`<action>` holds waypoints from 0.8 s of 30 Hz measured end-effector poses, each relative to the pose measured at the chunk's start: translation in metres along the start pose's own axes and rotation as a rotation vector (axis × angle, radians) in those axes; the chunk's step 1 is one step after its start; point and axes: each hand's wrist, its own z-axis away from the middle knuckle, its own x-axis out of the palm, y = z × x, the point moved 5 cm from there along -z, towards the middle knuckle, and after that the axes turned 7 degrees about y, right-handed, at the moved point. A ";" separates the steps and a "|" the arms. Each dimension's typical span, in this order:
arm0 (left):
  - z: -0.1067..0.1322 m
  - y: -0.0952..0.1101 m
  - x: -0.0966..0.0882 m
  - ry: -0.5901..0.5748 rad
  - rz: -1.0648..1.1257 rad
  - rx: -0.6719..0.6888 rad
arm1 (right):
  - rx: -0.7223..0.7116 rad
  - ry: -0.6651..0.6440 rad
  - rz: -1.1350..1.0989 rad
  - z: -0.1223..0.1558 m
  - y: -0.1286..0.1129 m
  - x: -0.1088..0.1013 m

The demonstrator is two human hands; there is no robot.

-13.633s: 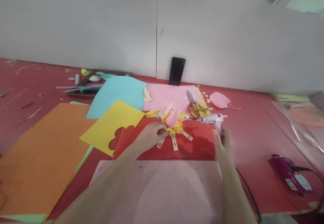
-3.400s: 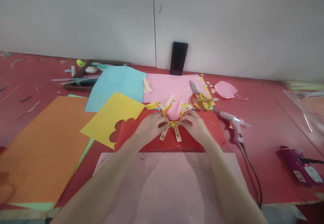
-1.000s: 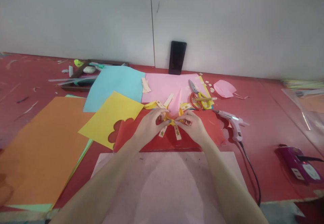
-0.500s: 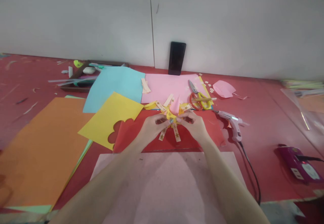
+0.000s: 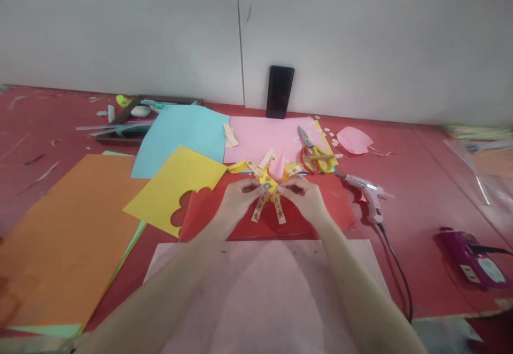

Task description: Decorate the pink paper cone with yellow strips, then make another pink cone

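A yellow paper craft [image 5: 269,181] sits over the red paper, with a pink paper cone [image 5: 277,168] rising from its middle. Pale strips [image 5: 279,210] with gold stars and letters stick out around it. My left hand [image 5: 239,200] pinches the craft's left side, its thumb by a small bluish-grey spot. On the opposite side my right hand [image 5: 303,195] has thumb and fingers closed on the craft's edge. The fingertips behind the yellow piece are partly hidden.
Scissors [image 5: 308,138] lie on pink paper beyond the hands. To the right are a glue gun [image 5: 372,200] with a cord and a purple power socket [image 5: 473,260]. Yellow [image 5: 170,183], blue [image 5: 184,135] and orange sheets [image 5: 76,231] lie left. A phone [image 5: 280,92] leans on the wall.
My two thumbs have drawn slightly back from the middle of the craft, so more of its yellow front and the letters on the lower strips show. Nothing else has moved visibly.
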 end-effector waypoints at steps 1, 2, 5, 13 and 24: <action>0.000 0.000 0.000 -0.001 0.004 0.002 | 0.000 0.003 0.001 0.000 0.000 0.000; 0.000 0.000 0.000 -0.008 0.009 0.002 | -0.002 0.009 0.001 0.000 0.000 0.000; 0.001 0.000 0.000 -0.023 0.022 0.001 | -0.015 0.024 0.003 0.000 0.000 -0.001; -0.001 -0.006 0.001 0.017 0.050 0.011 | -0.020 0.008 0.002 0.001 -0.002 0.001; -0.002 -0.005 0.001 -0.003 0.051 0.022 | -0.012 0.014 0.024 0.003 -0.007 0.000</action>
